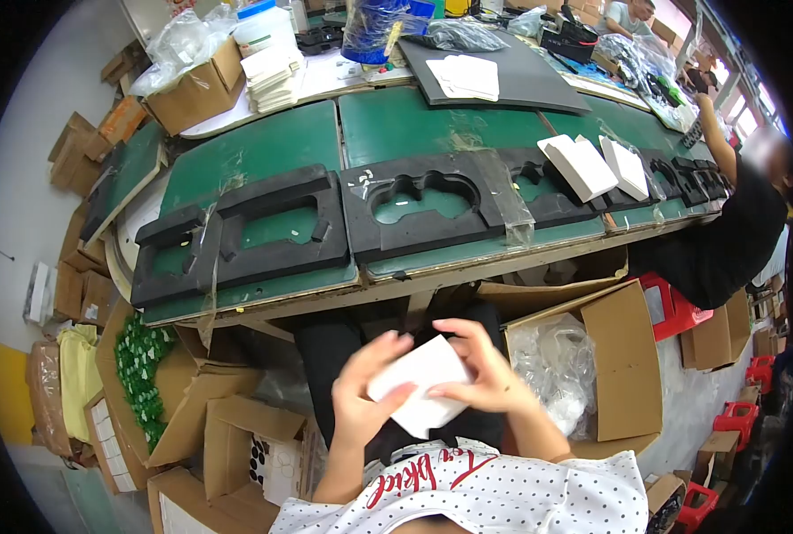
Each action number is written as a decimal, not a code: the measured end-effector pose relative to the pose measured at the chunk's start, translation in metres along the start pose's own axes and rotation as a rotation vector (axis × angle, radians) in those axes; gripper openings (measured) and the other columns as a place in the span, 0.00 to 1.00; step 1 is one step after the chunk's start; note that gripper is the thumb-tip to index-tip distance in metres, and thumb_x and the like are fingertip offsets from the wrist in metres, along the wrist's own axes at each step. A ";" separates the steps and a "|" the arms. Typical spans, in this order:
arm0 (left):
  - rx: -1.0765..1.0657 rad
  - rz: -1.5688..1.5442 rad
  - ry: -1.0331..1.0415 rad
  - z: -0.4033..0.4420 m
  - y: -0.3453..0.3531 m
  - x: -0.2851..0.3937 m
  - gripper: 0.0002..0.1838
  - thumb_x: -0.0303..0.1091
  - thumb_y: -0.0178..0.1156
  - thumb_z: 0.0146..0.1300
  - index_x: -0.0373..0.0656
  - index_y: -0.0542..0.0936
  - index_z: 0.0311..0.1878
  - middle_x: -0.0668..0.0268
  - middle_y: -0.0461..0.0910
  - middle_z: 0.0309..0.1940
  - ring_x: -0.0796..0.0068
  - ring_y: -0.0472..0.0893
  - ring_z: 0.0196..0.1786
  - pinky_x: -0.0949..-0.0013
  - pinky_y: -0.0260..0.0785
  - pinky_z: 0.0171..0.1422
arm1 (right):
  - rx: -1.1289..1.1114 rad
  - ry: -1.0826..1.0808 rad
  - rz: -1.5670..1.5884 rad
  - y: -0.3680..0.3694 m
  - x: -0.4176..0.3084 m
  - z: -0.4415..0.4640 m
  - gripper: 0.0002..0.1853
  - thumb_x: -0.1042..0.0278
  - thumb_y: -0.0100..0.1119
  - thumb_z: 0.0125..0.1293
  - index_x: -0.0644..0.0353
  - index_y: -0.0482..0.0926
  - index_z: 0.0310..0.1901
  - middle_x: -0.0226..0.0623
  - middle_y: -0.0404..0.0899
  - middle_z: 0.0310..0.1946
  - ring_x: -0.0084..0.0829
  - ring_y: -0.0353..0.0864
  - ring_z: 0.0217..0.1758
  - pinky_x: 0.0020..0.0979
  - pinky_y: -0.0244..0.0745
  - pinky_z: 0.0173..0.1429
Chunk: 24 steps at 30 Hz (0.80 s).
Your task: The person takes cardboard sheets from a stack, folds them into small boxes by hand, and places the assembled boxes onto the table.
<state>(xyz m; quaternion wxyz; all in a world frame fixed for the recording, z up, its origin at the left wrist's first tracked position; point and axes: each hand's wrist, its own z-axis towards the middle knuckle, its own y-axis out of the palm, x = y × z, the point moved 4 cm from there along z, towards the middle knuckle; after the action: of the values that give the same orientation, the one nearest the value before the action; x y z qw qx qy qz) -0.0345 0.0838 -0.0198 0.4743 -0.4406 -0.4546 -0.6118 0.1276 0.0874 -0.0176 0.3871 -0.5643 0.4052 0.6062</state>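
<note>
Bracing a white box (pixel 425 367) between left hand (pixel 359 392) and right hand (pixel 489 376), your fingers (pixel 469 333) clamp its opposite sides, apparently for steadiness.

Left fingers (pixel 375 352) blurred; white piece (pixel 435 362) partly hidden.

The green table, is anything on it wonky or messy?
Yes, a little: two white boxes sit slanted across the black foam, and loose clear tape droops over the foam's front edge, which looks untidy.
</note>
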 end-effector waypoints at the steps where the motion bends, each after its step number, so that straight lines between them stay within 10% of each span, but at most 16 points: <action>1: -0.226 0.179 -0.042 -0.003 -0.002 -0.003 0.31 0.22 0.64 0.46 0.35 0.65 0.57 0.55 0.74 0.48 0.70 0.76 0.46 0.70 0.68 0.49 | -0.110 0.019 -0.039 -0.011 -0.003 0.003 0.37 0.69 0.65 0.50 0.59 0.54 0.60 0.40 0.76 0.35 0.38 0.77 0.40 0.33 0.70 0.48; 4: -0.511 0.474 0.052 -0.002 0.012 0.005 0.28 0.29 0.58 0.54 0.60 0.67 0.59 0.58 0.71 0.39 0.65 0.75 0.34 0.71 0.68 0.38 | -0.154 -0.208 -0.675 -0.030 -0.038 0.016 0.33 0.70 0.66 0.46 0.59 0.62 0.55 0.44 0.70 0.46 0.44 0.70 0.51 0.37 0.64 0.55; 7: -0.086 0.399 -0.028 0.008 0.003 -0.005 0.21 0.26 0.54 0.59 0.44 0.69 0.57 0.62 0.69 0.38 0.75 0.73 0.35 0.72 0.67 0.37 | 0.462 -0.508 -1.052 -0.033 -0.053 0.011 0.30 0.71 0.65 0.45 0.59 0.66 0.52 0.46 0.59 0.57 0.51 0.56 0.61 0.45 0.55 0.61; 9: 0.313 -0.230 -0.048 0.011 0.016 -0.003 0.18 0.23 0.47 0.63 0.35 0.66 0.57 0.58 0.68 0.46 0.71 0.69 0.52 0.71 0.66 0.50 | 0.595 -0.381 -0.773 -0.025 -0.046 0.003 0.34 0.70 0.66 0.46 0.60 0.62 0.56 0.47 0.53 0.61 0.49 0.55 0.63 0.43 0.54 0.63; 13: -0.050 0.307 0.165 0.003 0.048 0.001 0.21 0.27 0.53 0.57 0.40 0.69 0.56 0.50 0.63 0.57 0.52 0.63 0.57 0.54 0.50 0.63 | 0.330 -0.202 0.334 0.005 -0.010 0.011 0.35 0.75 0.56 0.55 0.58 0.50 0.62 0.45 0.54 0.59 0.36 0.57 0.62 0.33 0.55 0.63; 21: -0.073 0.488 0.204 0.005 0.034 0.020 0.19 0.28 0.54 0.55 0.47 0.74 0.52 0.54 0.55 0.62 0.56 0.54 0.64 0.61 0.58 0.59 | 0.778 -0.353 -0.199 -0.101 -0.063 0.075 0.14 0.69 0.53 0.59 0.60 0.71 0.48 0.40 0.70 0.46 0.29 0.70 0.46 0.31 0.68 0.47; 23: -0.040 0.499 0.156 0.000 0.022 0.020 0.18 0.27 0.54 0.55 0.45 0.74 0.51 0.55 0.57 0.60 0.56 0.55 0.63 0.61 0.57 0.60 | 0.575 0.028 -0.964 -0.132 -0.069 0.091 0.16 0.60 0.54 0.59 0.53 0.74 0.48 0.48 0.71 0.46 0.39 0.72 0.44 0.37 0.68 0.47; 24: -0.019 0.538 0.125 -0.004 0.014 0.012 0.18 0.27 0.53 0.54 0.43 0.74 0.50 0.57 0.60 0.59 0.59 0.57 0.64 0.62 0.49 0.65 | 0.503 -0.162 -1.343 -0.150 -0.064 0.094 0.16 0.53 0.55 0.57 0.50 0.76 0.44 0.51 0.72 0.43 0.46 0.73 0.42 0.40 0.67 0.48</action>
<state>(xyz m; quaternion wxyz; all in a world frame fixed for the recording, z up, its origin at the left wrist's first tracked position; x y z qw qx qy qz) -0.0231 0.0755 -0.0072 0.6427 -0.5113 -0.2854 -0.4940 0.2355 0.2297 0.0417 0.8232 -0.5388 0.0682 0.1656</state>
